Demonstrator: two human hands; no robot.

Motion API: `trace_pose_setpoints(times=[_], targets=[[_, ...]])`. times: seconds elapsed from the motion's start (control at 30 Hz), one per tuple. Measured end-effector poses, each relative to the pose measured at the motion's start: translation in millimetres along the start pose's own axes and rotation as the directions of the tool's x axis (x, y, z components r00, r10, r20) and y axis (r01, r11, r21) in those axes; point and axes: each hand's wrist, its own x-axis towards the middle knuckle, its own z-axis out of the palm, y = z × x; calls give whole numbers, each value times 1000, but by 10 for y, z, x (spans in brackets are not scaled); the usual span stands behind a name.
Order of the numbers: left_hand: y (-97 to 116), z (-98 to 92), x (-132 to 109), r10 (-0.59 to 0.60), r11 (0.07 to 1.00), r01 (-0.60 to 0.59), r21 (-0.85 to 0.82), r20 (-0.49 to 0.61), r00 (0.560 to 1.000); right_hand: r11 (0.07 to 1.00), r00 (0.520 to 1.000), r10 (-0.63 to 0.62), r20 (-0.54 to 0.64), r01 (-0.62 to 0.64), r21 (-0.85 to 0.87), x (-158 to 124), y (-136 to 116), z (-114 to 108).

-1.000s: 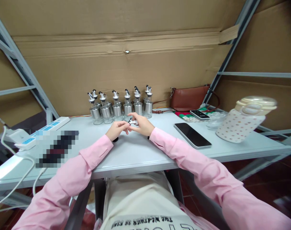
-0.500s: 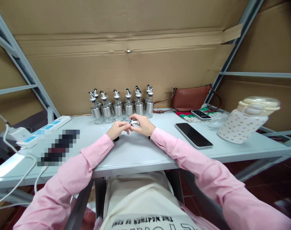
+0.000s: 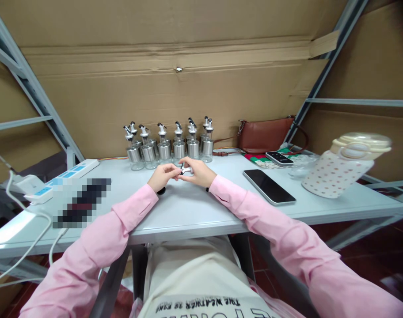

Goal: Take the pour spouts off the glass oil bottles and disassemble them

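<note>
My left hand [image 3: 164, 177] and right hand [image 3: 199, 172] pinch small silver-black piece [image 3: 187, 170]; tabletop [image 3: 188, 212] runs from grip toward me to front edge [image 3: 188, 234]; bottles [image 3: 179, 150] near beyond; piece partly hidden.

spout-like piece [image 3: 187, 170]: smooth silvery metal look | bottles [image 3: 165, 151]: clear glass, shiny metal bands | tabletop [image 3: 191, 214]: smooth, light sheen | phone [image 3: 269, 186]: glossy black face | backing [image 3: 221, 92]: matt creased cardboard | shirt sleeves [image 3: 233, 194]: matt cloth
</note>
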Motion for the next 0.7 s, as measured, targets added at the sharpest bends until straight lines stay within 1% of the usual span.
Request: trace_pose_setpoints(times=[0.07,0.17,0.3,0.47,0.6,0.7], targets=[[1,-1,-3,8,1000,-8,17,4,1000,1000,1000,28,13,-28,6,0,5,-2],[-6,-6,0,-11,999,10,44,21,1000,1000,1000,19,25,-19,7,-2,4,1],[-9,-11,2,-26,999,24,45,40,999,1000,1000,15,-7,-15,4,-7,-6,7],[-20,-17,-3,25,997,-28,73,43,999,1000,1000,10,-13,-10,7,-1,-12,-6],[-56,-24,0,24,997,-27,76,40,999,1000,1000,8,-15,-8,11,0,3,-11],[-83,-32,5,42,993,-44,108,27,999,1000,1000,4,-23,-4,10,-7,11,-5]])
